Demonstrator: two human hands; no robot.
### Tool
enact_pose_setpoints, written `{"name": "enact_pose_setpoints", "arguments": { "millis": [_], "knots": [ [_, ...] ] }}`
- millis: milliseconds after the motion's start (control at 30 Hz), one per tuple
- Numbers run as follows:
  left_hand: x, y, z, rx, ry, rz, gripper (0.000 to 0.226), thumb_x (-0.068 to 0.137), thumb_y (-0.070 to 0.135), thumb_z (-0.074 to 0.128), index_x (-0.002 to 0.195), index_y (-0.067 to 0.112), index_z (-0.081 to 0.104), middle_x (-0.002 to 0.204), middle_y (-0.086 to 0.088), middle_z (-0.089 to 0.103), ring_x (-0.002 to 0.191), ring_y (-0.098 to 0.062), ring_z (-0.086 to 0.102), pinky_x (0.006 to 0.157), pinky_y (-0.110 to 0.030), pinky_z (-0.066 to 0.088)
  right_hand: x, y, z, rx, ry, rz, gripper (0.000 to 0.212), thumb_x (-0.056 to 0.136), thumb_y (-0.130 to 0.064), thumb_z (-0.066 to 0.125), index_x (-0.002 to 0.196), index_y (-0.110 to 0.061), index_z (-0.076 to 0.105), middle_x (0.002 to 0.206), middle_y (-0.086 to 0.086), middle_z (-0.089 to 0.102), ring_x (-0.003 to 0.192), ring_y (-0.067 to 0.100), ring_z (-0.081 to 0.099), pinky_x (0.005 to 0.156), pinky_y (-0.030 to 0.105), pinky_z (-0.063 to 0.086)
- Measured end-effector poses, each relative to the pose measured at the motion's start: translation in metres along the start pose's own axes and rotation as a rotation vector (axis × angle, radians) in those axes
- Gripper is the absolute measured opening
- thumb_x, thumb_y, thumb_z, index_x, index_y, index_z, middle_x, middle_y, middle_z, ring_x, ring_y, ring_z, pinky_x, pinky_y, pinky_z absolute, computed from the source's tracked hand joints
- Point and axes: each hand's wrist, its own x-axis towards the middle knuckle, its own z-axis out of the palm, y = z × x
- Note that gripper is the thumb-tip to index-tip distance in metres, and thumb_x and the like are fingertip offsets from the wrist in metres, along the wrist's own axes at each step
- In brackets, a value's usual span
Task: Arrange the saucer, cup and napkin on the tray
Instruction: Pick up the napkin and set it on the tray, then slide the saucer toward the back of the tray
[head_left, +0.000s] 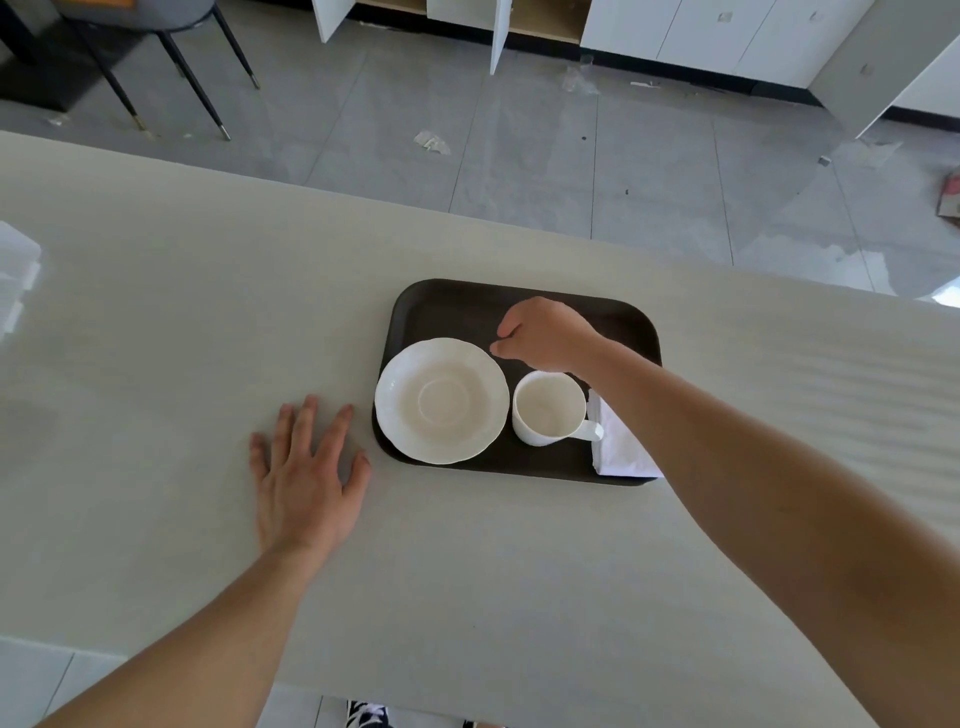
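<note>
Landmark: the dark tray on the pale counter.

Saucer sits at the tray's left end, its rim overhanging the tray's left edge a little. Cup stands upright just right of the saucer, on the tray floor, handle pointing right. Folded napkin lies at the tray's right near corner, under my forearm and touching the cup handle.

My right hand hovers over the tray's middle, behind the cup; fingers curled loosely inward, gripping nothing. My left hand lies flat on the counter just left of the tray, fingers spread.

Judgement: all three pieces are aboard; what remains looks like tidying. To do it well, lift the wrist clear before drawing back, so my forearm doesn't drag the napkin or clip the cup handle.
</note>
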Motion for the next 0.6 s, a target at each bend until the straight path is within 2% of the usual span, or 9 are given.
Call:
{"name": "enact_pose_setpoints", "arguments": {
  "millis": [100, 233, 367, 467, 600],
  "knots": [
    [0.0, 0.0, -0.001, 0.004, -0.003, -0.003, 0.063, 0.087, 0.05, 0.037, 0.147, 0.033, 0.04, 0.161, -0.008, 0.028, 0.15, -0.03, 0.017, 0.121, -0.054, 0.007, 0.006, -0.007, 0.003, -0.05, -0.116, -0.017, 0.032, 0.093, -0.035, 0.063, 0.103, -0.007, 0.075, 0.103, 0.012, 0.074, 0.09, 0.03, 0.069, 0.086, 0.041, 0.057],
    [0.0, 0.001, -0.001, 0.003, -0.004, 0.001, 0.062, 0.087, 0.05, 0.036, 0.148, 0.033, 0.04, 0.161, -0.008, 0.028, 0.15, -0.03, 0.018, 0.121, -0.055, 0.008, 0.011, -0.012, 0.006, -0.03, -0.13, -0.033, 0.022, 0.092, -0.027, 0.068, 0.106, -0.012, 0.074, 0.099, 0.009, 0.075, 0.082, 0.026, 0.068, 0.087, 0.038, 0.056],
    [0.0, 0.001, -0.001, 0.001, -0.003, 0.001, 0.062, 0.087, 0.049, 0.036, 0.147, 0.032, 0.04, 0.161, -0.009, 0.029, 0.15, -0.031, 0.019, 0.121, -0.055, 0.008, 0.016, -0.011, 0.009, -0.003, -0.112, -0.037, 0.012, 0.088, -0.024, 0.072, 0.095, -0.014, 0.073, 0.076, 0.003, 0.072, 0.077, 0.024, 0.071, 0.084, 0.039, 0.058],
    [0.001, 0.001, -0.001, 0.001, -0.001, 0.0, 0.062, 0.087, 0.05, 0.036, 0.147, 0.032, 0.041, 0.16, -0.009, 0.03, 0.15, -0.031, 0.02, 0.121, -0.056, 0.009, 0.021, -0.01, 0.013, -0.009, -0.117, -0.04, 0.002, 0.088, -0.017, 0.07, 0.089, -0.016, 0.068, 0.074, 0.002, 0.073, 0.075, 0.022, 0.074, 0.081, 0.038, 0.059],
    [0.001, 0.001, 0.0, 0.009, -0.005, 0.001, 0.061, 0.088, 0.048, 0.038, 0.147, 0.033, 0.041, 0.161, -0.008, 0.03, 0.15, -0.03, 0.019, 0.121, -0.056, 0.01, 0.026, -0.008, 0.016, 0.068, -0.109, -0.003, 0.007, 0.09, -0.01, 0.067, 0.096, -0.013, 0.069, 0.084, 0.008, 0.074, 0.071, 0.026, 0.075, 0.075, 0.04, 0.063]
  ]
}}
